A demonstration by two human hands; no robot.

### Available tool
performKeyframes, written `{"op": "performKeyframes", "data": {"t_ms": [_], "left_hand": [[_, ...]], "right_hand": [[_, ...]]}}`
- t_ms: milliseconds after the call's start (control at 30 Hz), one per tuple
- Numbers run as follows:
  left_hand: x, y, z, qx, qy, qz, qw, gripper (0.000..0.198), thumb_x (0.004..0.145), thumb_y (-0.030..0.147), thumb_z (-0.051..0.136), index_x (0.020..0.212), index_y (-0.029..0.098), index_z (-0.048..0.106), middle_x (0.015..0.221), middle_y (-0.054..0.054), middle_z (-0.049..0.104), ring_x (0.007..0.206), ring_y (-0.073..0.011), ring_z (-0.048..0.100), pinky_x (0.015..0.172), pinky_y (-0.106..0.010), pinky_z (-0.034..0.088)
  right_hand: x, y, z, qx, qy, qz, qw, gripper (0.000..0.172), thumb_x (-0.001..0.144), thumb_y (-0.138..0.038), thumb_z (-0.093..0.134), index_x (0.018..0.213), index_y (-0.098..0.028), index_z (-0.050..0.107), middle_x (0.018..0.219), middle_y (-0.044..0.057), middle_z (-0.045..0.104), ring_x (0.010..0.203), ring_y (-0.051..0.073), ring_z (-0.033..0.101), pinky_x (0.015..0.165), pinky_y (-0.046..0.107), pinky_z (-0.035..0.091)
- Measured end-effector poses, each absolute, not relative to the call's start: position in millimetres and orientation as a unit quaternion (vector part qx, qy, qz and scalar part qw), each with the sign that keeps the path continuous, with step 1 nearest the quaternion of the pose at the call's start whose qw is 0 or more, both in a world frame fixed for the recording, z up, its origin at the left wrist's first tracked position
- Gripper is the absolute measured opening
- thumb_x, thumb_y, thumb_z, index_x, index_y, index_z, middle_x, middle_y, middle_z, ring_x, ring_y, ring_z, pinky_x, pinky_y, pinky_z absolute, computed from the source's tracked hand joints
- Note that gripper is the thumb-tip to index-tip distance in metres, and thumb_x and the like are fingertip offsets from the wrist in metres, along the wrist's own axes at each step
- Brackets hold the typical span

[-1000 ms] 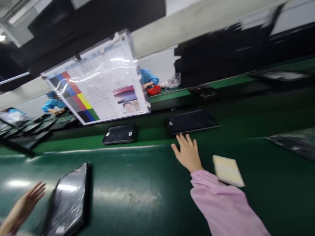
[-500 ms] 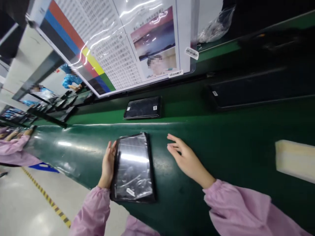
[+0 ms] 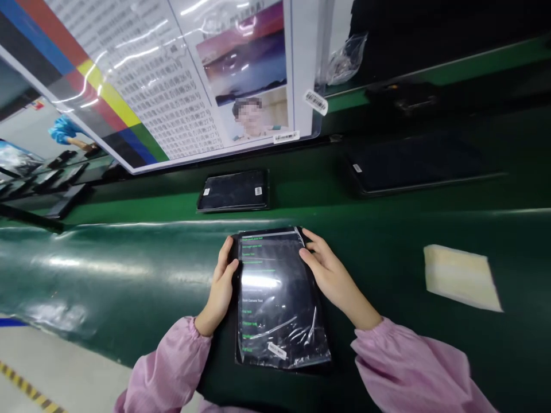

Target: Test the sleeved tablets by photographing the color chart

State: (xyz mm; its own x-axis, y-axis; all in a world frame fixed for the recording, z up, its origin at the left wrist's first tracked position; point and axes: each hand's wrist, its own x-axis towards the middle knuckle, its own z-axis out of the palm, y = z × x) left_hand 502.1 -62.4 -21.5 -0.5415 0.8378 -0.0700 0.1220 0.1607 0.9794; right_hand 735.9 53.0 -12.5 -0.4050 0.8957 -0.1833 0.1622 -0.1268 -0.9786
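A tablet [image 3: 279, 298] in clear plastic film lies in front of me on the green work surface, its dark screen lit with lines of mostly green text. A small barcode label [image 3: 276, 350] sits near its lower edge. My left hand [image 3: 221, 284] grips the tablet's left edge, thumb on the front and fingers at the side. On the opposite edge, near the upper corner, my right hand [image 3: 329, 272] holds it the same way. The fingertips behind the tablet are hidden.
Beyond the tablet lies another dark device [image 3: 235, 190] with two labels. A larger dark device [image 3: 422, 166] is at the right. A pale yellow pad [image 3: 462, 278] rests on the green mat [image 3: 142, 281]. A printed chart [image 3: 172, 86] hangs ahead; a co-worker's blue sleeve [image 3: 64, 129] shows far left.
My right hand has come in and taken hold of the tablet's right edge. The screen, earlier showing only reflections, now displays text lines. The camera view has shifted.
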Motion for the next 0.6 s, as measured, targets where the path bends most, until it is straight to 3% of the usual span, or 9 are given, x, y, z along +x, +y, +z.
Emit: {"op": "performKeyframes", "data": {"t_ms": [167, 300, 400, 533, 600], "left_hand": [[492.7, -65.7, -16.7, 0.424, 0.674, 0.504, 0.335, 0.065, 0.086, 0.020, 0.063, 0.147, 0.043, 0.058, 0.172, 0.009, 0.031, 0.163, -0.0271, 0.019, 0.135, -0.049, 0.015], [487.5, -67.8, -13.2, 0.445, 0.666, 0.488, 0.347, 0.072, 0.082, 0.012, 0.056, 0.147, 0.043, 0.058, 0.173, 0.009, 0.029, 0.163, -0.0294, 0.019, 0.134, -0.052, 0.017], [491.3, -68.7, -10.0, 0.466, 0.686, 0.456, 0.324, 0.070, 0.088, 0.019, 0.063, 0.153, 0.044, 0.050, 0.175, 0.005, 0.023, 0.163, -0.0314, 0.017, 0.133, -0.054, 0.020], [495.5, -67.5, -5.8, 0.499, 0.703, 0.414, 0.292, 0.089, 0.080, 0.037, 0.086, 0.157, 0.042, 0.041, 0.177, -0.002, 0.017, 0.163, -0.0347, 0.018, 0.132, -0.054, 0.021], [492.6, -64.1, -5.3, 0.506, 0.700, 0.417, 0.283, 0.081, 0.084, 0.040, 0.082, 0.156, 0.040, 0.044, 0.175, -0.003, 0.022, 0.162, -0.0337, 0.021, 0.132, -0.052, 0.021]], "right_hand": [[747.9, 52.4, -11.1, -0.448, -0.576, 0.634, 0.257, 0.064, 0.098, -0.058, 0.058, 0.152, -0.027, 0.044, 0.118, 0.008, 0.067, 0.103, 0.026, 0.069, 0.102, 0.048, 0.052], [750.1, 48.9, -5.9, -0.465, -0.586, 0.619, 0.240, 0.064, 0.098, -0.061, 0.056, 0.154, -0.030, 0.044, 0.121, 0.008, 0.066, 0.103, 0.025, 0.069, 0.103, 0.048, 0.052], [748.2, 45.6, 0.3, -0.469, -0.584, 0.620, 0.234, 0.066, 0.098, -0.062, 0.055, 0.154, -0.029, 0.043, 0.123, 0.009, 0.065, 0.108, 0.027, 0.068, 0.102, 0.047, 0.053], [745.3, 43.5, 2.6, -0.478, -0.575, 0.622, 0.233, 0.069, 0.097, -0.063, 0.055, 0.155, -0.028, 0.042, 0.127, 0.011, 0.063, 0.108, 0.028, 0.068, 0.099, 0.046, 0.054], [744.8, 43.3, 0.8, -0.482, -0.579, 0.614, 0.234, 0.068, 0.097, -0.063, 0.055, 0.154, -0.029, 0.043, 0.127, 0.011, 0.064, 0.107, 0.029, 0.067, 0.096, 0.047, 0.055]]}}
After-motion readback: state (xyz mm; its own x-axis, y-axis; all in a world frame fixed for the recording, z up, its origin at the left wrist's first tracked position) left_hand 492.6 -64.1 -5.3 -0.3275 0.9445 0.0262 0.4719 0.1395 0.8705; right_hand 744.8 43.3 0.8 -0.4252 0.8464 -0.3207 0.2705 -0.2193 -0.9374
